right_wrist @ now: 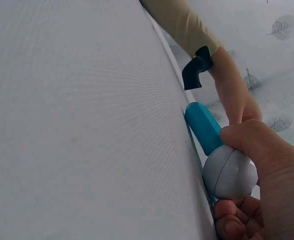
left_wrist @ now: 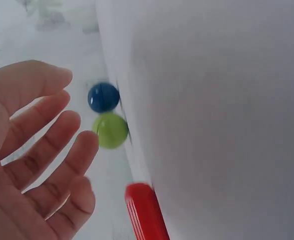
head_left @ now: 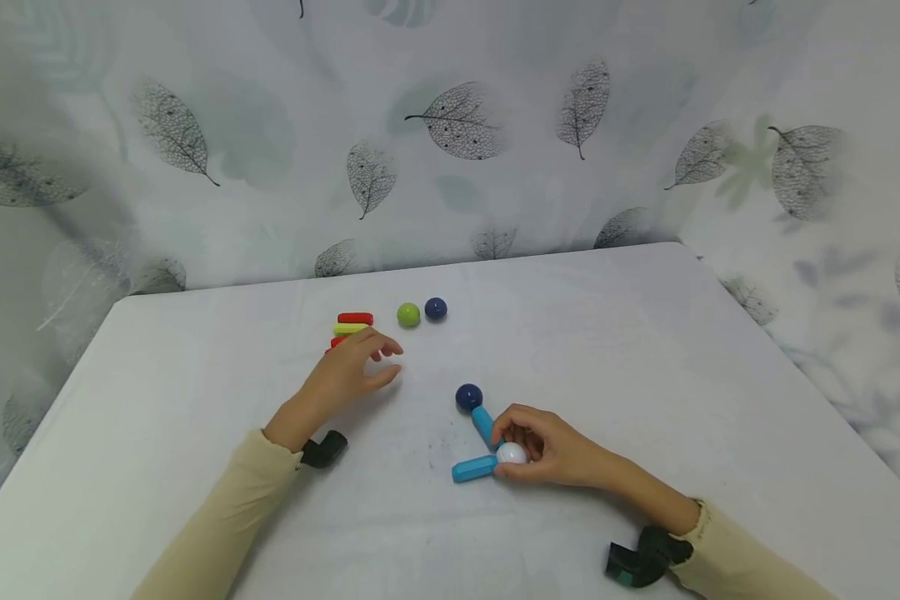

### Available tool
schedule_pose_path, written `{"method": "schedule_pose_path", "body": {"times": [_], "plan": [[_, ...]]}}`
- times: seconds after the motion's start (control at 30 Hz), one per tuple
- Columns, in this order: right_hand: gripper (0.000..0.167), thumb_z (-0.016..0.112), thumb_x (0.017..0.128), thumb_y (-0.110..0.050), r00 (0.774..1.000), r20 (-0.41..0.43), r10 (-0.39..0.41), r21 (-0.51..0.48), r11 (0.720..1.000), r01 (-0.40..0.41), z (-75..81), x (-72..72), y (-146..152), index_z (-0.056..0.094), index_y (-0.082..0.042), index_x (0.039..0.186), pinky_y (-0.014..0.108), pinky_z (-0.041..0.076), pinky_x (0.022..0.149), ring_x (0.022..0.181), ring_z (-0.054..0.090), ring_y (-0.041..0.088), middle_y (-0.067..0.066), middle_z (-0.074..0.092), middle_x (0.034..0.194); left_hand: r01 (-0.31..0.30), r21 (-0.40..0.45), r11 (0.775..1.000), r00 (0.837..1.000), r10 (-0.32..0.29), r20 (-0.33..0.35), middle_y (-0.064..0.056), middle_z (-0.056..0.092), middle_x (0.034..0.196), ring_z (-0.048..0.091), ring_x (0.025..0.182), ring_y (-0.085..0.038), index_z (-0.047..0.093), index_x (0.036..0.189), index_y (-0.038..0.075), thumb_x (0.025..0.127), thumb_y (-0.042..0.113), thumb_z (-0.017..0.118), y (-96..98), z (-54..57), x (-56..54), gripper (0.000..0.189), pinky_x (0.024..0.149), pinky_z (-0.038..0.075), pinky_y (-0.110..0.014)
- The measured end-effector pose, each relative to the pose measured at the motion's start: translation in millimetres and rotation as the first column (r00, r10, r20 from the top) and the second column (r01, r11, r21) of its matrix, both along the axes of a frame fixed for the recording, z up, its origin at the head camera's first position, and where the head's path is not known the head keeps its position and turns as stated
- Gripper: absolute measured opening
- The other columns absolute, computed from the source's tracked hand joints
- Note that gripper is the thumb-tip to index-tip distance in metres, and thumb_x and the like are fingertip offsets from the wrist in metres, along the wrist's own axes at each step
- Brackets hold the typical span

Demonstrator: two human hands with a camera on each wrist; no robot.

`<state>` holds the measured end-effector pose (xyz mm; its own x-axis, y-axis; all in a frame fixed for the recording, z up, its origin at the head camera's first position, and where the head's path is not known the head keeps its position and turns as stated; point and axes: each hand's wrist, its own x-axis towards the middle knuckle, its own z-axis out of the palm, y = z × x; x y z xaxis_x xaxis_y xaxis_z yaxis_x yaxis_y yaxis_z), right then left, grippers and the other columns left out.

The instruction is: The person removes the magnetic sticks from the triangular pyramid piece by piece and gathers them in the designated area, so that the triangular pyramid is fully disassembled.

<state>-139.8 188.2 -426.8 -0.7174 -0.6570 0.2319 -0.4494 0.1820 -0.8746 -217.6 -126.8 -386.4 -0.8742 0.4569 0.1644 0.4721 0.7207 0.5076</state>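
Note:
My right hand (head_left: 551, 450) grips a white ball (head_left: 511, 453) low over the white table, thumb on the near side and fingers curled round the far side. One light blue rod (head_left: 474, 469) meets the ball and points left. A second light blue rod (head_left: 483, 423) runs from near the ball up to a dark blue ball (head_left: 468, 397). In the right wrist view, the thumb presses where the white ball (right_wrist: 230, 172) joins a blue rod (right_wrist: 204, 127). My left hand (head_left: 348, 371) holds nothing, its fingers loosely bent and spread, partly covering red and yellow rods.
At the back left lie a red rod (head_left: 355, 317) and a yellow rod (head_left: 349, 328), with another red one partly hidden by the left hand. A green ball (head_left: 408, 314) and another dark blue ball (head_left: 436, 309) sit side by side beyond the left fingers. Leaf-patterned cloth (head_left: 270, 208) hangs behind the table.

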Motion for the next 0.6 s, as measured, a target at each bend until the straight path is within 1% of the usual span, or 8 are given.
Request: {"method": "schedule_pose_path", "body": {"times": [0.07,0.17,0.23,0.3,0.4,0.5,0.6], "plan": [[0.029,0.079,0.081,-0.011,1.0,0.02,-0.003,0.011,1.0,0.003,0.0,0.4,-1,0.061,-0.013,0.104,0.017,0.038,0.052,0.063,0.047,0.019,0.001,0.056,0.086,0.027,-0.019,0.999,0.999,-0.026,0.018,-0.004,0.063,0.105,0.06,0.094,-0.021,0.066,0.112,0.01,0.088,0.017,0.073,6.0,-0.9,3.9,0.026,0.075,0.054,-0.031],[0.029,0.08,0.081,-0.012,1.0,0.023,0.0,0.015,1.0,0.0,-0.3,0.8,-1,0.062,-0.013,0.104,0.017,0.038,0.052,0.063,0.047,0.018,0.0,0.056,0.086,0.068,-0.027,0.997,0.996,-0.066,0.064,-0.004,0.063,0.107,0.06,0.094,-0.019,0.065,0.114,0.011,0.088,0.019,0.072,14.0,-2.3,6.6,0.028,0.074,0.054,-0.027],[0.029,0.079,0.081,-0.01,1.0,0.0,0.007,0.008,1.0,-0.007,-0.6,0.2,-1,0.061,-0.012,0.104,0.018,0.038,0.051,0.063,0.047,0.018,0.002,0.057,0.086,0.107,-0.021,0.994,0.99,-0.104,0.094,-0.004,0.062,0.109,0.06,0.095,-0.019,0.064,0.117,0.011,0.089,0.019,0.072,18.3,-2.3,6.9,0.03,0.076,0.054,-0.028],[0.03,0.079,0.081,-0.008,1.0,-0.02,0.016,-0.002,1.0,-0.016,-1.1,-0.5,-1,0.061,-0.011,0.105,0.018,0.039,0.05,0.062,0.047,0.019,0.003,0.057,0.086,0.154,-0.012,0.988,0.98,-0.151,0.126,-0.004,0.062,0.111,0.06,0.096,-0.018,0.063,0.12,0.011,0.089,0.018,0.072,21.7,-2.4,6.3,0.033,0.08,0.054,-0.029],[0.03,0.078,0.081,-0.006,0.998,-0.049,0.027,-0.007,1.0,-0.027,-1.5,-1.7,0,0.06,-0.01,0.105,0.019,0.039,0.05,0.062,0.047,0.02,0.005,0.057,0.087,0.235,0.011,0.972,0.957,-0.233,0.173,-0.004,0.061,0.115,0.059,0.099,-0.017,0.06,0.124,0.011,0.089,0.017,0.072,25.9,-1.6,5.6,0.038,0.085,0.053,-0.031],[0.03,0.078,0.081,-0.007,0.999,-0.032,0.019,0.003,1.0,-0.019,-0.8,-1.5,1,0.061,-0.011,0.105,0.019,0.039,0.05,0.062,0.047,0.02,0.003,0.056,0.087,0.308,0.036,0.951,0.927,-0.308,0.214,-0.004,0.059,0.118,0.059,0.101,-0.017,0.057,0.127,0.011,0.088,0.016,0.073,31.0,-0.7,4.9,0.042,0.088,0.052,-0.033],[0.028,0.079,0.082,-0.011,1.0,-0.012,0.002,0.017,1.0,-0.002,-0.3,-1.0,1,0.062,-0.014,0.104,0.018,0.039,0.051,0.063,0.048,0.019,0.001,0.056,0.087,0.362,0.056,0.93,0.9,-0.365,0.239,-0.005,0.059,0.12,0.058,0.102,-0.017,0.054,0.131,0.011,0.088,0.016,0.073,38.1,-0.3,3.1,0.046,0.091,0.051,-0.034]]}}
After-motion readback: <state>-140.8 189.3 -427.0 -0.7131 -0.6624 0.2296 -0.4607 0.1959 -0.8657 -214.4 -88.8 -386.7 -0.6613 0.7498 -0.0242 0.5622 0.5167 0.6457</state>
